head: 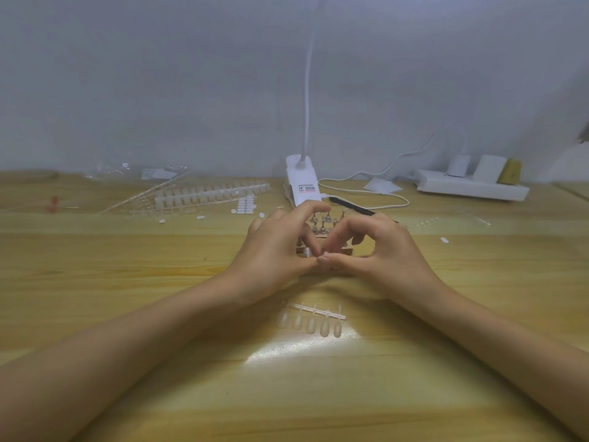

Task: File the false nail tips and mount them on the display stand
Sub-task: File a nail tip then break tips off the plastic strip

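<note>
My left hand (277,250) and my right hand (379,250) meet fingertip to fingertip over the display stand (325,226), a wooden base with several small metal holders. Between the thumbs and forefingers sits a small pale nail tip (324,257), pinched from both sides. The stand's front part is hidden by my fingers. A clear sprue strip with several false nail tips (314,320) lies on the table just in front of my wrists.
A white clip lamp (301,183) with its cable stands behind the stand. A black nail file (353,207) lies to its right. Trays of nail tips (210,194) and adhesive tabs (245,204) lie at the back left. A white power strip (471,186) sits at the back right.
</note>
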